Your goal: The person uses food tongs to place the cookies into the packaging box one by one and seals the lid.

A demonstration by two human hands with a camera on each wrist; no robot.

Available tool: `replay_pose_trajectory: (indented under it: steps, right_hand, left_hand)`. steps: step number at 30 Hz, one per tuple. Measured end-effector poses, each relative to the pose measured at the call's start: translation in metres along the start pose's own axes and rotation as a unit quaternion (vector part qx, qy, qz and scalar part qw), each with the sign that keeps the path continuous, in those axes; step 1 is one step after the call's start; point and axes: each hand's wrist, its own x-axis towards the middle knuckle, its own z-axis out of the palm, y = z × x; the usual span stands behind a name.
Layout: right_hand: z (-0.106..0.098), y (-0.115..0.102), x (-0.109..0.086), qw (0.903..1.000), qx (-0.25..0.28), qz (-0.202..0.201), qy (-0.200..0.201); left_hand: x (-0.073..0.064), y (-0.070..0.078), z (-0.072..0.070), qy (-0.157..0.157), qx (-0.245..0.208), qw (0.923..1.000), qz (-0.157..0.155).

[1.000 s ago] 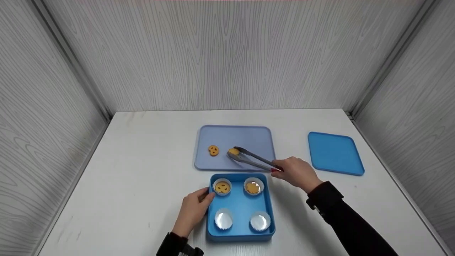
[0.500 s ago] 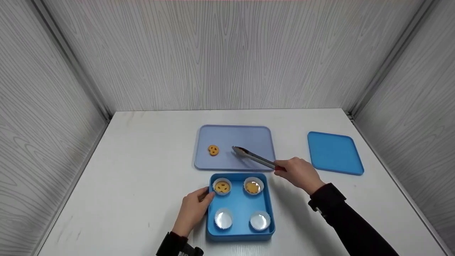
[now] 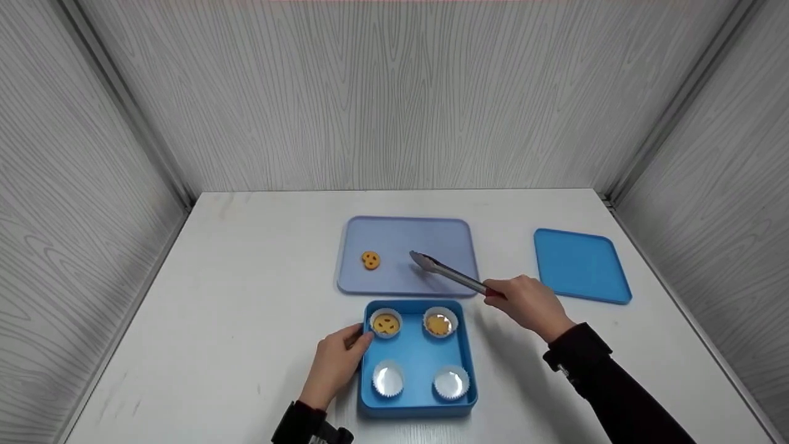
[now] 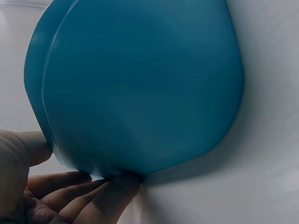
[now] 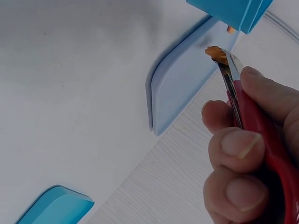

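My right hand (image 3: 527,303) grips red-handled metal tongs (image 3: 456,275), raised over the lilac tray (image 3: 410,231). In the right wrist view, a golden-brown cookie (image 5: 216,53) is pinched between the tong tips; the head view hides it. Another cookie (image 3: 371,260), with several dark spots, lies on the tray's left half. My left hand (image 3: 333,367) holds the left wall of a blue box (image 3: 419,351), thumb at the rim and fingers against the outside. At the box's far end, one paper cup holds a spotted cookie (image 3: 386,324) and another a plainer cookie (image 3: 439,325).
Two silvery cups, a left one (image 3: 388,379) and a right one (image 3: 452,383), stand at the box's near end with nothing in them. A flat blue lid or tray (image 3: 582,265) lies to the right on the white table (image 3: 246,277). Grey wood-grain panels (image 3: 394,98) enclose the table.
The tongs have squeezed together on the cookie and lifted it off the tray. My right hand has drawn slightly back and to the right. My left hand and the box stay put.
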Motion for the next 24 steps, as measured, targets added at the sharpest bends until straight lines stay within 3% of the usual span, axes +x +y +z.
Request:
replay_pose_trajectory:
  steps: [13,19,24]
  right_hand:
    - [-0.023,-0.001,-0.032,0.9993,0.006,-0.020,0.031]
    - [-0.037,-0.003,-0.051,0.9994,0.023,-0.023,0.011]
    - [-0.048,0.004,-0.067,0.9976,0.054,-0.027,-0.033]
  left_hand:
    - [0.001,0.002,-0.001,-0.004,-0.004,0.9997,-0.026]
    - [0.000,0.003,-0.001,0.000,0.000,0.9998,-0.020]
    - [0.000,0.003,0.000,-0.003,0.000,0.9997,-0.023]
